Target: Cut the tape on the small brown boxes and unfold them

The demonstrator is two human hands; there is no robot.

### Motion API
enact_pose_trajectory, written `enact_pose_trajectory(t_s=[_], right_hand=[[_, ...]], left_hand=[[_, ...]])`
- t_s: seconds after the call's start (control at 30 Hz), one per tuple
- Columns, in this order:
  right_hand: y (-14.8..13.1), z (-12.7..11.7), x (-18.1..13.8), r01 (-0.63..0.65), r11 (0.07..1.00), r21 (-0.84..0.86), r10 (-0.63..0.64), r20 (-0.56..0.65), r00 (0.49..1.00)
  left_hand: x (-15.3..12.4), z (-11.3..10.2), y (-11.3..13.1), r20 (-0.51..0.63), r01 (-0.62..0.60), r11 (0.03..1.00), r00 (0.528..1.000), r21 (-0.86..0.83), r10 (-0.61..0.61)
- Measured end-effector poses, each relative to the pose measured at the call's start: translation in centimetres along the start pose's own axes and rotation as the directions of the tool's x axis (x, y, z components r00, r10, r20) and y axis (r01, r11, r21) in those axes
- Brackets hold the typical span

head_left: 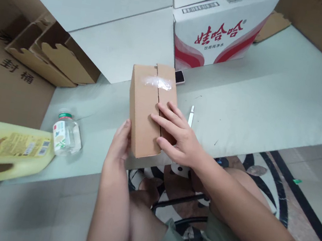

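A small brown cardboard box (141,109) stands at the table's near edge, with a strip of clear tape (158,82) across the seam at the far end of its top. My left hand (120,142) grips the left side of this box; its thumb shows and the other fingers are mostly hidden. Across the top, near the seam, lie the spread fingers of my right hand (177,132). Just right of the box rests a small white knife-like tool (191,116), its lower end hidden by my right hand. Behind the box a phone (180,77) is partly covered.
A white carton with red lettering (217,40) and plain white boxes (127,40) line the back. To the left are a clear bottle (67,135), a large yellow jug (22,149) and an open cardboard carton (58,58). The table edge (266,139) runs close to my lap.
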State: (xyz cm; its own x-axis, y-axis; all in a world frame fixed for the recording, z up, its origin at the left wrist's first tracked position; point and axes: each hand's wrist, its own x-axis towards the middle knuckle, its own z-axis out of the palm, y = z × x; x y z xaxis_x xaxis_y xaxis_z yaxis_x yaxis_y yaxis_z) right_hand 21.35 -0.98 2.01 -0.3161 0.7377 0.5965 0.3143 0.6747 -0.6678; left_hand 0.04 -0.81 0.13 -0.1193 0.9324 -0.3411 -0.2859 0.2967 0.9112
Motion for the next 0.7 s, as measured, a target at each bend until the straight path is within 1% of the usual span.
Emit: enact_pose_trajectory(t_s=[0.07, 0.17, 0.23, 0.27, 0.3, 0.33, 0.37, 0.4, 0.43, 0.47, 0.5, 0.53, 0.57, 0.6, 0.63, 0.67, 0.7], right_hand=[[0.2, -0.2, 0.0, 0.025, 0.998, 0.052, -0.021, -0.083, 0.996], [0.8, -0.7, -0.1, -0.011, 0.995, 0.101, 0.034, -0.232, 0.972], [1.3, -0.8, -0.2, -0.050, 0.991, 0.122, 0.083, -0.282, 0.956], [1.6, -0.7, -0.2, -0.065, 0.990, 0.129, 0.100, -0.284, 0.954], [1.8, -0.6, -0.2, -0.072, 0.988, 0.134, 0.106, -0.272, 0.956], [1.9, -0.4, -0.2, -0.065, 0.988, 0.138, 0.098, -0.247, 0.964], [1.9, -0.2, -0.1, -0.041, 0.988, 0.146, 0.071, -0.211, 0.975], [1.8, 0.0, -0.1, 0.000, 0.987, 0.161, 0.028, -0.167, 0.986], [1.6, 0.2, 0.0, 0.051, 0.981, 0.185, -0.029, -0.117, 0.993], [1.3, 0.3, 0.1, 0.105, 0.971, 0.216, -0.094, -0.064, 0.994], [1.0, 0.4, 0.1, 0.151, 0.957, 0.250, -0.151, -0.017, 0.988], [0.7, 0.3, 0.1, 0.169, 0.947, 0.272, -0.180, 0.014, 0.984], [0.6, 0.1, 0.0, 0.150, 0.953, 0.265, -0.161, 0.021, 0.987], [0.6, -0.1, 0.0, 0.082, 0.974, 0.212, -0.084, 0.002, 0.996], [0.8, -0.5, -0.1, -0.038, 0.993, 0.110, 0.043, -0.041, 0.998], [1.1, -0.8, -0.2, -0.202, 0.979, -0.023, 0.199, -0.095, 0.975], [1.6, -1.2, -0.3, -0.374, 0.913, -0.160, 0.355, -0.138, 0.925]], left_hand=[[-0.2, 0.2, 0.0, 0.022, 0.058, 0.998, 0.998, 0.022, -0.058], [-0.2, 0.4, -0.2, 0.055, 0.114, 0.989, 0.991, 0.098, -0.120], [0.1, 0.4, -0.6, 0.081, 0.157, 0.975, 0.982, 0.155, -0.171], [0.4, 0.4, -0.9, 0.064, 0.157, 0.972, 0.983, 0.174, -0.171], [0.6, 0.3, -1.1, 0.007, 0.121, 0.975, 0.992, 0.189, -0.124], [0.9, 0.1, -1.2, -0.078, 0.032, 0.977, 0.997, 0.212, -0.016], [1.2, -0.1, -1.2, -0.173, -0.105, 0.963, 0.973, 0.246, 0.150], [1.3, -0.4, -1.1, -0.241, -0.273, 0.915, 0.906, 0.298, 0.349], [1.4, -0.6, -0.9, -0.257, -0.436, 0.828, 0.805, 0.354, 0.534], [1.4, -0.8, -0.6, -0.211, -0.567, 0.725, 0.712, 0.391, 0.670], [1.2, -1.0, -0.3, -0.114, -0.651, 0.641, 0.660, 0.407, 0.743], [1.0, -1.1, 0.0, 0.001, -0.696, 0.583, 0.642, 0.419, 0.767], [0.8, -1.1, 0.3, 0.096, -0.723, 0.549, 0.637, 0.419, 0.765], [0.6, -1.0, 0.4, 0.164, -0.735, 0.533, 0.639, 0.418, 0.752], [0.4, -0.9, 0.5, 0.196, -0.741, 0.527, 0.639, 0.415, 0.744], [0.3, -0.8, 0.5, 0.198, -0.745, 0.527, 0.637, 0.410, 0.745], [0.3, -0.7, 0.5, 0.181, -0.746, 0.529, 0.633, 0.405, 0.753]])
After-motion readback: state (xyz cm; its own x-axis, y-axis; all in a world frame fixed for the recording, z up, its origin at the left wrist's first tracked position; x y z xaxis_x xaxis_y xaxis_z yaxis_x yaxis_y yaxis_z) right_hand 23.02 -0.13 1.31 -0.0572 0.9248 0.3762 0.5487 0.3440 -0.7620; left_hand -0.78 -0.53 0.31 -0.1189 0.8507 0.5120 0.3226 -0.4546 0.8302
